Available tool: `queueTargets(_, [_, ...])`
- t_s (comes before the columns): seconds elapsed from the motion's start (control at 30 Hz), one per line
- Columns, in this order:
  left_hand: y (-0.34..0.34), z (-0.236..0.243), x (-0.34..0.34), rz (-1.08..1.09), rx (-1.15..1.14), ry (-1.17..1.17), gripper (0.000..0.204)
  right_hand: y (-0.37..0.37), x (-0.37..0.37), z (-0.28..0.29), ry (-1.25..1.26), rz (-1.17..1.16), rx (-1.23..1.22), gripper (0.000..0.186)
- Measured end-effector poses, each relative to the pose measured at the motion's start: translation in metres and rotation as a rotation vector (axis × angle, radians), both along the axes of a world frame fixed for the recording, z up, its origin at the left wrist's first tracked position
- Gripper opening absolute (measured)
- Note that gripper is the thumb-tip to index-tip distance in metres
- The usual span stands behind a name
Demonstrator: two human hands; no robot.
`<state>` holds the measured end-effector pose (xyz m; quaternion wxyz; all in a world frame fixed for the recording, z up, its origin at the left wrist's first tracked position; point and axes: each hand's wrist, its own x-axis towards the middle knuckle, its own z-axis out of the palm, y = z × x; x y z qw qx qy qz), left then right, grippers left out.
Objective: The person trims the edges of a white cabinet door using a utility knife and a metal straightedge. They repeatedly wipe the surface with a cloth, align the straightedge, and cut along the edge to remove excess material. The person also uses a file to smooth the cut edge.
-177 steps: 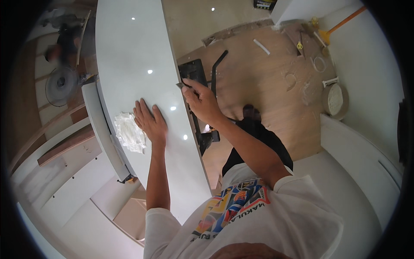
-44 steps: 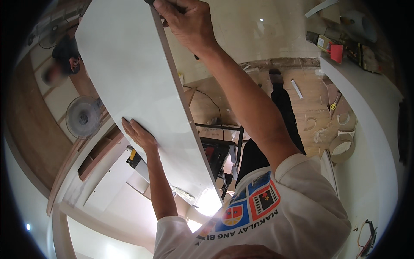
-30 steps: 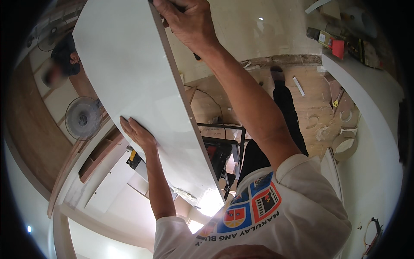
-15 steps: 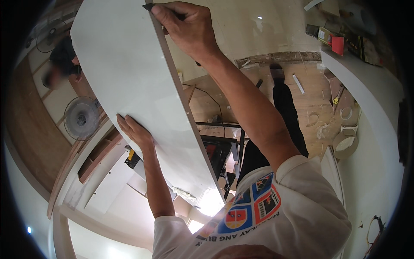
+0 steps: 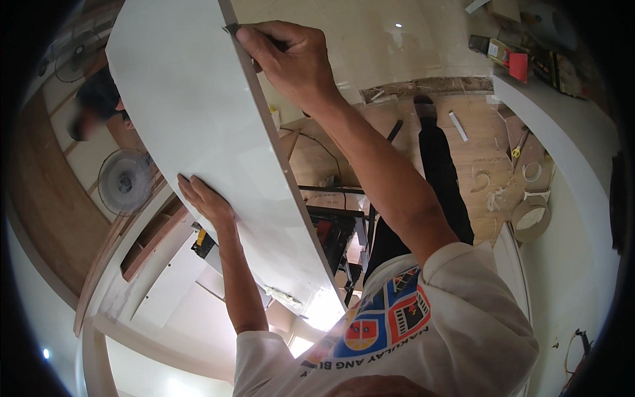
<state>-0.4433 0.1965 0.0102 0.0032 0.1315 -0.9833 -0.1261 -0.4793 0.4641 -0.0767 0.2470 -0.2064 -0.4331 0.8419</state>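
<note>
A large white panel (image 5: 178,99) stretches away in front of me, its long edge on the right side. My right hand (image 5: 294,59) is near the far part of that edge, fingers pinching a small dark flat piece (image 5: 231,29) against it. Whether this piece is sandpaper or a thin blade I cannot make out. On the panel's left side, closer to me, my left hand (image 5: 208,202) lies flat on the surface, fingers stretched out, holding nothing.
Below the panel stands a black-framed machine or stand (image 5: 334,231). Left of it are a fan (image 5: 126,182) and another person (image 5: 96,99). Yellow-handled scissors (image 5: 518,151), a tape roll (image 5: 531,221) and a white strip (image 5: 458,126) lie to the right, near my leg.
My right hand has slid a short way toward me along the panel's edge, with the dark piece still pinched. The left hand stays in place. The other person has shifted slightly.
</note>
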Motion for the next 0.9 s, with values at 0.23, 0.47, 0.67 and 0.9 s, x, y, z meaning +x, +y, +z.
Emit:
queueTargets(0.23, [0.001, 0.0, -0.001, -0.01, -0.019, 0.003, 0.072, -0.01, 0.015, 0.002, 0.001, -0.029, -0.001, 0.024])
queueTargets(0.47, [0.002, -0.001, -0.002, -0.002, 0.014, 0.01, 0.072, -0.025, 0.052, 0.007, -0.029, 0.059, -0.054, 0.024])
queueTargets(0.67, [0.004, -0.002, -0.001, -0.013, -0.007, 0.017, 0.073, -0.025, 0.045, 0.004, -0.043, -0.034, -0.023, 0.026])
queueTargets(0.9, [0.001, -0.002, -0.004, -0.014, -0.007, 0.02, 0.072, -0.002, 0.007, -0.003, -0.038, 0.059, -0.005, 0.033])
